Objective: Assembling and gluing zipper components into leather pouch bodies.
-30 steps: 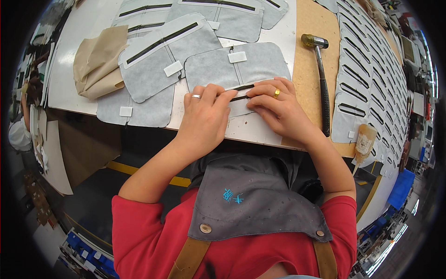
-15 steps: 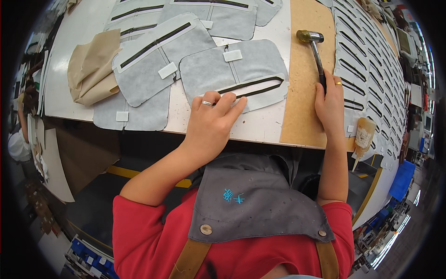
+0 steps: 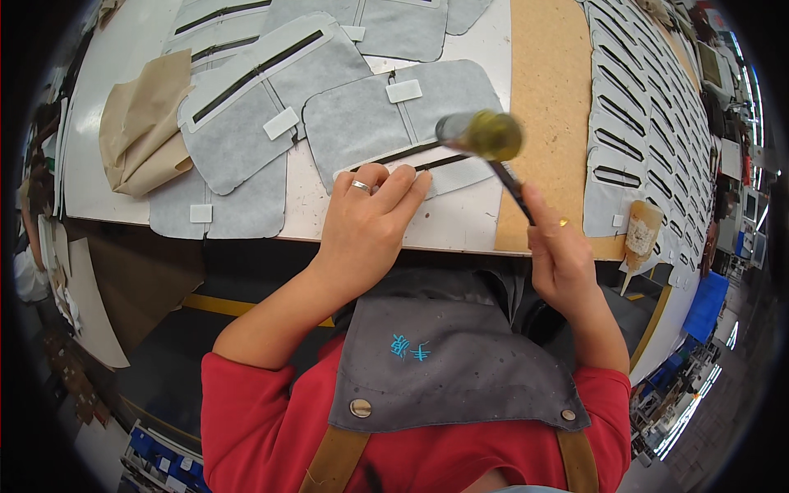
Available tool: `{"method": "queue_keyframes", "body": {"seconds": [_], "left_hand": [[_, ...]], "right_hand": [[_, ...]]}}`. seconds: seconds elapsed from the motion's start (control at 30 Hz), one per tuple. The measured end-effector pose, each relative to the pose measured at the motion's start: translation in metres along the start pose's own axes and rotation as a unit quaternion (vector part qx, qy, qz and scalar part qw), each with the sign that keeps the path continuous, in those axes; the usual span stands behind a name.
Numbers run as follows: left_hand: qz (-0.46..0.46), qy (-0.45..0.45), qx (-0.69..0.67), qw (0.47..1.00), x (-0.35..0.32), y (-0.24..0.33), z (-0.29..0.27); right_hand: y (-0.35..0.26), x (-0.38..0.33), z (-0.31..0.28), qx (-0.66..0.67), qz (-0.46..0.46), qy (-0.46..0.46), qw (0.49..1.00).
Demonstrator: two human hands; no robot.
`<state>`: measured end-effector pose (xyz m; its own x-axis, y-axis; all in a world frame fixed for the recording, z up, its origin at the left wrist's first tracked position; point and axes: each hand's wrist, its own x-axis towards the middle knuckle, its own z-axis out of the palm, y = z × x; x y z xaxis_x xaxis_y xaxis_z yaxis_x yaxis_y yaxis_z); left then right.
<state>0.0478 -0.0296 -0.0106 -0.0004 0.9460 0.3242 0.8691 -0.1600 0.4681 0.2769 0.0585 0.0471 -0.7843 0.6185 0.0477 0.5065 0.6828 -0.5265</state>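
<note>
My right hand is closed round the dark handle of a mallet, lifted above the table. Its yellowish head, blurred by motion, covers one end of the slot in a grey fabric panel. The fingers of my left hand are bent and pressed together at the other end of that slot, holding the panel against the table. Black strips edge the slot, and a small white tab lies on the panel's far part. What my left fingertips grip is partly hidden.
More grey panels overlap at the left beside folded beige material. A brown board lies to the right on the white table. Past it are rows of slotted grey pieces and a glue bottle at the front edge.
My right hand has lifted the mallet off the brown board and swung it left over the slotted panel. My left hand stays at the slot.
</note>
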Motion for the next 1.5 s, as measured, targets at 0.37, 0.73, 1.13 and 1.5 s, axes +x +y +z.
{"method": "queue_keyframes", "body": {"seconds": [0.37, 0.73, 1.13, 1.5], "left_hand": [[0.024, 0.047, 0.021, 0.998, -0.003, -0.004, 0.006], [0.002, 0.034, -0.018, 0.999, -0.008, -0.002, 0.003], [0.050, 0.044, 0.008, 0.998, 0.000, -0.010, 0.006], [0.112, -0.100, 0.143, 0.978, 0.016, 0.003, -0.006]], "right_hand": [[-0.003, 0.006, -0.004, 0.042, -0.038, 0.136, 0.989], [-0.009, -0.007, -0.004, -0.024, -0.046, 0.029, 0.998], [0.012, -0.005, 0.014, -0.085, 0.025, 0.016, 0.996], [0.088, 0.010, -0.059, -0.271, 0.114, 0.296, 0.909]]}}
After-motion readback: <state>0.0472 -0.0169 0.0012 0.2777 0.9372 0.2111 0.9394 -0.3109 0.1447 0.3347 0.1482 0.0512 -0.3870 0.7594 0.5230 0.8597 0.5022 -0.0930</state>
